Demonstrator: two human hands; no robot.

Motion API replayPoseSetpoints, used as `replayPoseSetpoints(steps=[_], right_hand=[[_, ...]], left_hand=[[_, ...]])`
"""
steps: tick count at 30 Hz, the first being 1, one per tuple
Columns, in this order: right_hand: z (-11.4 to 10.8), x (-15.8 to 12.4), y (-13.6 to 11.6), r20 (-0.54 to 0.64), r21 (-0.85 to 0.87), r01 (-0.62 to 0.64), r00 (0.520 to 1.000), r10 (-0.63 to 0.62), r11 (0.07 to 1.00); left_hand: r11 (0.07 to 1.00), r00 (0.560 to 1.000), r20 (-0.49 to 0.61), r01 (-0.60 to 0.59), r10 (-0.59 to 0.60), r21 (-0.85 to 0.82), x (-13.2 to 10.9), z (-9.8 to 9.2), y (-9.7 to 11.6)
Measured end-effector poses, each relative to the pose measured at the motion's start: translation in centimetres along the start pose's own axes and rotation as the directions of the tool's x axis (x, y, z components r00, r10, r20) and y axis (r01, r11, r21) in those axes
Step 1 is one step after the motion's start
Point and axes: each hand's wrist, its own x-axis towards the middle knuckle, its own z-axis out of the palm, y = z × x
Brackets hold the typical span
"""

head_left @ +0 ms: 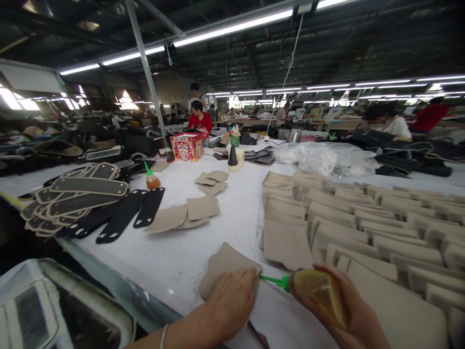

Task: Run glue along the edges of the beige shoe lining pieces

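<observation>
My left hand [232,298] grips a beige leather-like piece [224,264] near its right edge, close to the front of the white table. In my right hand [358,310] is a squeeze bottle [321,293] of amber liquid, tipped on its side. Its thin green nozzle [272,279] points left and meets the edge of the held piece beside my left fingers. Under my left hand, part of the piece is hidden. Just right of the bottle stand rows of many folded beige pieces [363,237].
Loose beige pieces [169,218] lie left of centre, near black straps [123,218] and a pile of grey straps [87,186]. Another green-tipped bottle [153,181] stands behind them. Farther back are a red patterned box [187,146], clear plastic bags [327,157] and a person in red [199,121].
</observation>
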Motion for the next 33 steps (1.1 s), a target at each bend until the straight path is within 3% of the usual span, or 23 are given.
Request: replayPoseSetpoints(steps=[3, 8, 14, 19, 24, 29, 33], right_hand=[[-0.2, 0.2, 0.3, 0.023, 0.012, 0.004, 1.000, -0.004, 1.000], [0.2, 0.5, 0.0, -0.059, -0.011, -0.002, 0.998, 0.001, 1.000], [0.2, -0.2, -0.2, 0.065, 0.110, -0.041, 0.997, 0.034, 0.993], [0.3, -0.3, -0.7, 0.010, 0.149, -0.111, 0.994, 0.110, 0.983], [0.3, -0.7, -1.6, 0.096, 0.197, -0.119, 0.990, 0.101, 0.973], [0.4, -0.9, -2.3, -0.002, 0.210, -0.176, 0.984, 0.180, 0.962], [0.0, -1.2, -1.7, 0.168, 0.210, -0.168, 0.977, 0.134, 0.963]], left_hand=[[1.000, 1.000, 0.007, 0.005, -0.005, -0.015, -0.1, 0.0, 0.1], [1.000, 1.000, 0.008, 0.023, -0.023, -0.016, -0.1, 0.0, 0.1], [0.999, 0.999, 0.015, 0.045, -0.044, -0.030, -0.3, -0.3, 0.3], [0.996, 0.999, -0.024, 0.037, -0.039, -0.086, -0.5, 0.1, 0.0], [0.993, 0.995, -0.092, 0.017, -0.027, -0.115, -0.5, 1.0, -0.8], [0.992, 0.991, -0.136, -0.006, -0.011, -0.128, -0.4, 1.3, -1.0], [0.990, 0.988, -0.156, -0.014, -0.008, -0.139, -0.3, 1.2, -0.9]])
